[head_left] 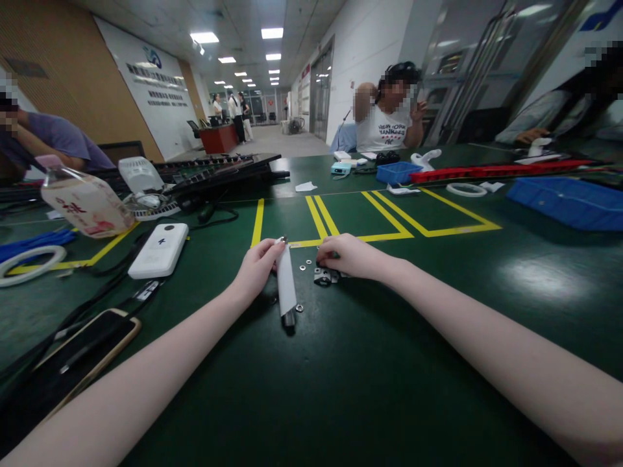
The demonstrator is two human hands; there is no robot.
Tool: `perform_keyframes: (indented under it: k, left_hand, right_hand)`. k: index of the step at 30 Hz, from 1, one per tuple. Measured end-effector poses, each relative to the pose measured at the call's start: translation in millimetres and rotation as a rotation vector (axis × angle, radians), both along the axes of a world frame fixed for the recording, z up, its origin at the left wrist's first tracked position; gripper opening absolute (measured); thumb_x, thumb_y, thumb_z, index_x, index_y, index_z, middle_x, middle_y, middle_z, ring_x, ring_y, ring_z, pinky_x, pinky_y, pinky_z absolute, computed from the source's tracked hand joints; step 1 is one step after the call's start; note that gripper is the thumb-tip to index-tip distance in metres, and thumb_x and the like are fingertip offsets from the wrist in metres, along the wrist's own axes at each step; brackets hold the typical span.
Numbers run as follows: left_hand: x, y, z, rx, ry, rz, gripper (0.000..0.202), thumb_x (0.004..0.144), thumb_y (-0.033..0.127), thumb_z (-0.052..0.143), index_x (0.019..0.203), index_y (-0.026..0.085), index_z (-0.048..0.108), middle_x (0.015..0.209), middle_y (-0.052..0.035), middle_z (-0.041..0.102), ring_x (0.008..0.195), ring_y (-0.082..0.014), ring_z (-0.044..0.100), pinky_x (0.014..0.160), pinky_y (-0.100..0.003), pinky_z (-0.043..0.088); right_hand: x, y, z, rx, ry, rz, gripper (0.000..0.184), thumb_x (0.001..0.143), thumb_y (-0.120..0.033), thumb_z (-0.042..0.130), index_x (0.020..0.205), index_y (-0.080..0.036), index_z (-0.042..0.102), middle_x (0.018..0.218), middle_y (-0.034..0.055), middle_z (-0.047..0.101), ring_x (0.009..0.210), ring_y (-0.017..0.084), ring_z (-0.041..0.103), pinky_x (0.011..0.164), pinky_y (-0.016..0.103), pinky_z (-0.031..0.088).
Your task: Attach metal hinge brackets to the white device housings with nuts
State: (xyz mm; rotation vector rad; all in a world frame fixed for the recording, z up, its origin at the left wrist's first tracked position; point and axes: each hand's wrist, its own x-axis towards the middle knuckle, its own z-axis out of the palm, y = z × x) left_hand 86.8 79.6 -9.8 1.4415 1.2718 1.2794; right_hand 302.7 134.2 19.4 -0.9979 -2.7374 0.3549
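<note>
My left hand [259, 263] is closed around the upper end of a metal tube [289, 319] with a white wrap [287, 282]. The tube's bare lower end points toward me, low over or on the green table. My right hand [345, 251] has its fingers curled down and pinched together just above a small silver metal bracket [323, 277]. Whatever lies between those fingertips is hidden. Between the hands lie small metal washers [302, 267]. A nut-like ring [299, 308] sits beside the tube's lower end.
On the left are a white power bank [159, 250], a phone [73, 363], cables, a plastic bottle [85, 198] and a roll of tape [32, 264]. Yellow tape lines [316, 217] mark the green table. Blue trays [569, 202] stand at the right. People sit across and beside the table.
</note>
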Motion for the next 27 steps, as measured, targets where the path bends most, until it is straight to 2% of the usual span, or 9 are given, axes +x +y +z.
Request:
perform_keyframes:
  k: [5, 9, 13, 19, 21, 24, 27]
  left_hand:
    - [1.2, -2.7, 3.2, -0.009, 0.016, -0.019, 0.029, 0.081, 0.045, 0.055, 0.076, 0.016, 0.06, 0.066, 0.0021, 0.048, 0.062, -0.012, 0.045, 0.055, -0.021, 0.038]
    - [1.3, -2.6, 3.0, -0.006, 0.027, -0.023, 0.029, 0.082, 0.044, 0.055, 0.077, 0.016, 0.061, 0.066, 0.0025, 0.047, 0.062, -0.0117, 0.044, 0.055, -0.02, 0.038]
    - [0.0, -1.2, 0.2, 0.004, 0.028, -0.026, 0.029, 0.082, 0.044, 0.054, 0.078, 0.016, 0.06, 0.066, 0.0027, 0.048, 0.062, -0.0117, 0.045, 0.055, -0.02, 0.038]
    - [0.5, -2.5, 1.6, 0.008, 0.034, -0.009, 0.028, 0.082, 0.043, 0.054, 0.075, 0.017, 0.06, 0.066, 0.0023, 0.048, 0.061, -0.012, 0.046, 0.055, -0.021, 0.039]
    - [0.9, -3.1, 2.7, 0.004, 0.038, -0.002, 0.028, 0.082, 0.043, 0.054, 0.075, 0.016, 0.06, 0.065, 0.0023, 0.049, 0.061, -0.012, 0.046, 0.055, -0.021, 0.039]
    - [1.2, -2.6, 2.6, 0.004, 0.02, 0.014, 0.028, 0.081, 0.043, 0.055, 0.075, 0.016, 0.06, 0.064, 0.0025, 0.049, 0.06, -0.0118, 0.046, 0.054, -0.021, 0.039]
    - [1.4, -1.5, 1.7, 0.002, -0.015, 0.036, 0.027, 0.08, 0.043, 0.056, 0.077, 0.016, 0.061, 0.066, 0.0023, 0.051, 0.06, -0.0117, 0.047, 0.054, -0.021, 0.039]
  right_hand:
    - [0.0, 0.0, -3.6, 0.013, 0.023, -0.037, 0.022, 0.082, -0.015, 0.054, 0.099, -0.018, 0.068, 0.088, 0.0052, 0.069, 0.078, 0.015, 0.061, 0.069, 0.023, 0.043]
    - [-0.5, -0.3, -8.4, 0.062, 0.077, -0.054, 0.024, 0.083, -0.014, 0.05, 0.101, -0.017, 0.067, 0.09, 0.0055, 0.069, 0.079, 0.015, 0.061, 0.071, 0.024, 0.043]
    - [2.2, 3.3, -12.9, -0.014, 0.199, -0.09, 0.024, 0.082, -0.012, 0.051, 0.1, -0.015, 0.066, 0.081, 0.0035, 0.067, 0.073, 0.013, 0.061, 0.07, 0.025, 0.045]
    - [10.7, 9.3, -7.7, -0.213, 0.351, -0.141, 0.021, 0.082, -0.016, 0.053, 0.098, -0.015, 0.068, 0.085, 0.0047, 0.07, 0.08, 0.014, 0.065, 0.079, 0.029, 0.049]
    - [14.8, 12.4, -4.5, -0.23, 0.363, -0.148, 0.021, 0.084, -0.018, 0.053, 0.097, -0.016, 0.069, 0.089, 0.0055, 0.071, 0.079, 0.014, 0.065, 0.079, 0.03, 0.05]
    - [22.5, 19.6, -3.8, -0.227, 0.432, -0.23, 0.023, 0.087, -0.018, 0.05, 0.1, -0.015, 0.069, 0.095, 0.0076, 0.07, 0.075, 0.014, 0.064, 0.074, 0.03, 0.052]
    - [27.7, 25.6, -9.0, -0.163, 0.431, -0.306, 0.025, 0.088, -0.016, 0.047, 0.1, -0.014, 0.069, 0.096, 0.0086, 0.07, 0.076, 0.014, 0.063, 0.072, 0.029, 0.051]
